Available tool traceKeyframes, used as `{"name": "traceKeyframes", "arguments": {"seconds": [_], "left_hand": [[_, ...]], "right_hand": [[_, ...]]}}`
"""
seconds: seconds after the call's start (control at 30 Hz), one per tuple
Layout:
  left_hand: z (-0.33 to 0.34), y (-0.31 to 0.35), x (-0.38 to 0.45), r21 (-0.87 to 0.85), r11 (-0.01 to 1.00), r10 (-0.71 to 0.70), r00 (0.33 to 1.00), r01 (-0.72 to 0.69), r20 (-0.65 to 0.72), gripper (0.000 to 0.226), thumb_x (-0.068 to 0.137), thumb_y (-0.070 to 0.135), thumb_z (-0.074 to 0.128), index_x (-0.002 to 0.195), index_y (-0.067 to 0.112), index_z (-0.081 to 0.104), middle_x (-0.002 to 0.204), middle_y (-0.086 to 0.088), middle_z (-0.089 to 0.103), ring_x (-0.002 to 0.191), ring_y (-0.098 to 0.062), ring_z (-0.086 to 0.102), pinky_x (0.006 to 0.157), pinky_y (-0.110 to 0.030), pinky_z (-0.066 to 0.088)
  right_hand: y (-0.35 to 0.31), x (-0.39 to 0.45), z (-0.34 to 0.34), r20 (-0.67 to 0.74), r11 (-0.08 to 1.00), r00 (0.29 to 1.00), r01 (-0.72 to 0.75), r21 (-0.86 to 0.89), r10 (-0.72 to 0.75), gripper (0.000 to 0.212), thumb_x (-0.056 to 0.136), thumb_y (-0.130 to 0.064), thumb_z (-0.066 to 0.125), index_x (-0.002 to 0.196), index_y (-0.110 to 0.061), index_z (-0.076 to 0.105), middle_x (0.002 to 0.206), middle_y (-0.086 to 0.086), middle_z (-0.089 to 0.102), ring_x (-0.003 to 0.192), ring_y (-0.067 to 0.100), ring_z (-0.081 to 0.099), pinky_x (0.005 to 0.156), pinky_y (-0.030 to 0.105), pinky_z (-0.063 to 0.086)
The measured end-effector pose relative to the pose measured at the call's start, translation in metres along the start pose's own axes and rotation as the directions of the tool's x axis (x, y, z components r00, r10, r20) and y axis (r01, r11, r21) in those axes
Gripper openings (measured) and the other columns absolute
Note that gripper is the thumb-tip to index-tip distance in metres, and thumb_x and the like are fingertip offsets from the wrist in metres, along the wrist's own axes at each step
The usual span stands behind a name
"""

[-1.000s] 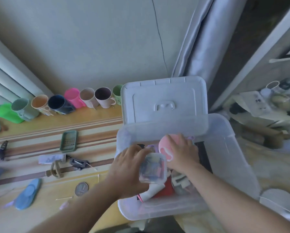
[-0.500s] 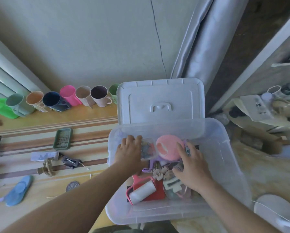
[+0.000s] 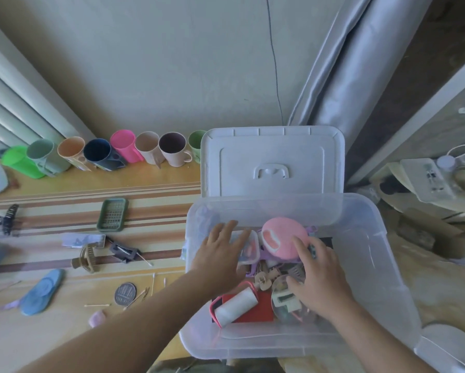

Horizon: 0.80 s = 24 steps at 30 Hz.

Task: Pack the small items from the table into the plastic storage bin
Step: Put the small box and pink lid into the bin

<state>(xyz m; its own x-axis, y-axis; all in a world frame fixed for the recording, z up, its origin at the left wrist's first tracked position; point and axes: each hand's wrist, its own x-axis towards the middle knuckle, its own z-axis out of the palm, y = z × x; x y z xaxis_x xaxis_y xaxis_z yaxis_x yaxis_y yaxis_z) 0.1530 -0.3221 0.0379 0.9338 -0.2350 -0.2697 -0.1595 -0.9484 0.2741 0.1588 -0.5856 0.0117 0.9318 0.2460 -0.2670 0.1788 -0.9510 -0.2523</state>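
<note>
Both hands are down inside the clear plastic storage bin (image 3: 371, 265), and neither holds anything. From the head camera, the left hand (image 3: 220, 254) lies flat with straight, spread fingers on a small clear case (image 3: 248, 247) at the bin's back left. The right hand (image 3: 317, 275) has relaxed, spread fingers resting over the pile, its fingertips touching the pink round pouch (image 3: 279, 238) and its thumb on a round clear container (image 3: 285, 300). Nearer the front wall lie a white roll (image 3: 236, 305) on a red card (image 3: 261, 310), with a beige hair clip (image 3: 263, 281) just behind. The bin's white lid (image 3: 271, 162) stands tilted up against the back rim.

Left of the bin, on the striped table (image 3: 64, 211), sit a green soap tray (image 3: 111, 215), a tan claw clip (image 3: 87, 258), a dark clip (image 3: 123, 251), a round grey disc (image 3: 125, 293), a blue insole (image 3: 41, 290), a black claw clip (image 3: 6, 218) and scattered cotton swabs (image 3: 153, 284). A row of coloured mugs (image 3: 123, 150) lines the wall.
</note>
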Motion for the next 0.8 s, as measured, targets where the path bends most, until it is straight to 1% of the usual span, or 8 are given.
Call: {"name": "traceKeyframes", "arguments": {"seconds": [0.1, 0.23, 0.33, 0.4, 0.5, 0.57, 0.67, 0.8], "left_hand": [[-0.029, -0.023, -0.036, -0.138, 0.972, 0.144, 0.943, -0.192, -0.301, 0.057, 0.085, 0.04, 0.067, 0.14, 0.034, 0.052, 0.153, -0.002, 0.04, 0.139, -0.027, 0.036, 0.109, -0.039, 0.038], [-0.037, -0.101, -0.085, -0.309, 0.949, -0.195, 0.89, 0.064, -0.412, 0.051, 0.084, 0.034, 0.07, 0.133, 0.035, 0.058, 0.144, 0.004, 0.046, 0.131, -0.022, 0.042, 0.107, -0.038, 0.037], [-0.025, -0.177, -0.119, -0.322, 0.861, -0.481, 0.834, 0.393, -0.269, 0.063, 0.084, 0.035, 0.072, 0.142, 0.037, 0.048, 0.147, -0.001, 0.039, 0.135, -0.03, 0.036, 0.111, -0.048, 0.033], [-0.011, -0.228, -0.141, -0.29, 0.758, -0.636, 0.76, 0.584, -0.135, 0.083, 0.082, 0.034, 0.073, 0.153, 0.037, 0.03, 0.152, -0.007, 0.029, 0.138, -0.038, 0.029, 0.114, -0.054, 0.031], [0.009, -0.294, -0.17, -0.261, 0.643, -0.75, 0.662, 0.721, -0.019, 0.095, 0.078, 0.034, 0.074, 0.156, 0.037, 0.019, 0.152, -0.011, 0.024, 0.137, -0.042, 0.027, 0.112, -0.058, 0.032], [0.019, -0.329, -0.185, -0.188, 0.615, -0.77, 0.635, 0.765, 0.062, 0.093, 0.079, 0.039, 0.072, 0.156, 0.038, 0.02, 0.154, -0.011, 0.022, 0.139, -0.042, 0.025, 0.112, -0.058, 0.034], [0.03, -0.369, -0.206, -0.112, 0.617, -0.767, 0.627, 0.779, 0.137, 0.091, 0.076, 0.042, 0.072, 0.154, 0.039, 0.024, 0.155, -0.012, 0.023, 0.142, -0.04, 0.025, 0.111, -0.057, 0.036], [0.041, -0.406, -0.237, -0.08, 0.601, -0.773, 0.603, 0.795, 0.197, 0.092, 0.073, 0.047, 0.07, 0.152, 0.041, 0.024, 0.154, -0.006, 0.027, 0.14, -0.035, 0.029, 0.108, -0.05, 0.038]], "right_hand": [[-0.007, 0.006, -0.003, -0.056, 0.999, 0.998, 0.018, -0.03, -0.02, 0.087, 0.083, -0.069, 0.056, 0.156, -0.025, 0.036, 0.15, 0.012, 0.038, 0.124, 0.039, 0.046, 0.096, 0.053, 0.053], [-0.029, 0.021, -0.008, -0.114, 0.998, 0.993, 0.029, -0.058, -0.035, 0.082, 0.082, -0.07, 0.05, 0.15, -0.025, 0.044, 0.143, 0.016, 0.046, 0.12, 0.045, 0.049, 0.091, 0.058, 0.053], [-0.071, 0.039, -0.019, -0.183, 0.994, 0.977, 0.11, -0.018, -0.112, 0.078, 0.078, -0.045, 0.075, 0.147, -0.019, 0.05, 0.14, 0.019, 0.05, 0.123, 0.046, 0.05, 0.097, 0.06, 0.049], [-0.115, 0.053, -0.025, -0.252, 0.975, 0.944, 0.22, -0.001, -0.213, 0.071, 0.079, -0.031, 0.077, 0.144, -0.014, 0.055, 0.139, 0.017, 0.051, 0.126, 0.043, 0.049, 0.099, 0.061, 0.048], [-0.197, 0.072, -0.018, -0.355, 0.9, 0.851, 0.432, 0.051, -0.388, 0.054, 0.082, -0.022, 0.07, 0.134, -0.011, 0.063, 0.133, 0.016, 0.054, 0.123, 0.04, 0.05, 0.103, 0.057, 0.045], [-0.258, 0.08, -0.002, -0.368, 0.843, 0.801, 0.532, 0.08, -0.471, 0.05, 0.082, -0.022, 0.068, 0.131, -0.013, 0.065, 0.129, 0.013, 0.055, 0.12, 0.038, 0.052, 0.102, 0.051, 0.044], [-0.34, 0.089, 0.035, -0.244, 0.807, 0.803, 0.58, 0.109, -0.544, 0.051, 0.084, -0.025, 0.065, 0.135, -0.02, 0.062, 0.127, 0.007, 0.056, 0.118, 0.033, 0.052, 0.097, 0.046, 0.046], [-0.403, 0.11, 0.1, 0.036, 0.853, 0.853, 0.517, 0.07, -0.52, 0.043, 0.087, -0.034, 0.064, 0.129, -0.027, 0.058, 0.119, 0.0, 0.058, 0.11, 0.032, 0.054, 0.081, 0.042, 0.051]]}}
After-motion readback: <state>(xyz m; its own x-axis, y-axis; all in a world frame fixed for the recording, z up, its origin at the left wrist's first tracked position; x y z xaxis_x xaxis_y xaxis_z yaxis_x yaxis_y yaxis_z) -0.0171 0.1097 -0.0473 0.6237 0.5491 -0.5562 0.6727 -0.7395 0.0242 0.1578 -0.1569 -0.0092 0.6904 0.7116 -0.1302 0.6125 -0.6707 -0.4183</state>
